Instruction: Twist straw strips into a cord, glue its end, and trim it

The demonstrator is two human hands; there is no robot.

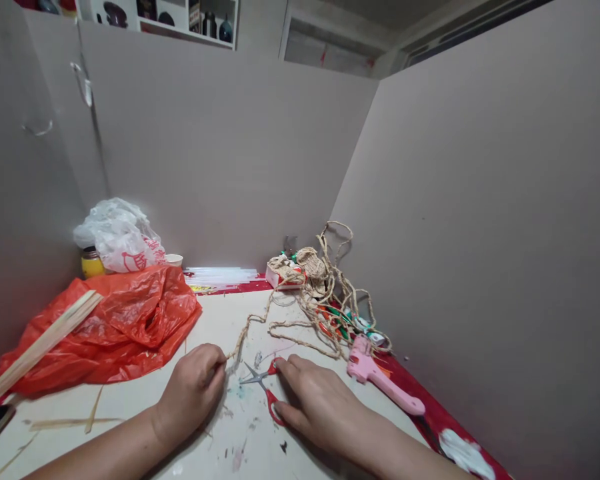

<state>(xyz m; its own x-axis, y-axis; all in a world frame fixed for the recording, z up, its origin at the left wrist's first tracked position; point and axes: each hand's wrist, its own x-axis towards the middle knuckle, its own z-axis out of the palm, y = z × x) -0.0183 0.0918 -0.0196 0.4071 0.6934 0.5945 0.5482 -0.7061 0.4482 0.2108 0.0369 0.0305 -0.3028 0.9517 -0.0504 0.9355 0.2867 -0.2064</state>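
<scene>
My left hand (193, 387) is closed in a fist around one end of a twisted straw rope (250, 321). From there the rope runs back across the white board to a loose tangle. My right hand (320, 403) holds a pair of scissors (256, 377) by the red handles, thumb at one loop and fingers at the other. Their metal blades stand apart and point left towards my left fist, without touching the rope. The rope end inside my left fist is hidden.
A pink glue gun (380, 377) lies right of my right hand. Coiled rope (313, 263) is heaped at the back. On the left, a red plastic bag (125, 327) lies under pale straw strips (45, 347). Clear sticks (223, 277) rest along the back. Grey partitions (220, 153) enclose the table.
</scene>
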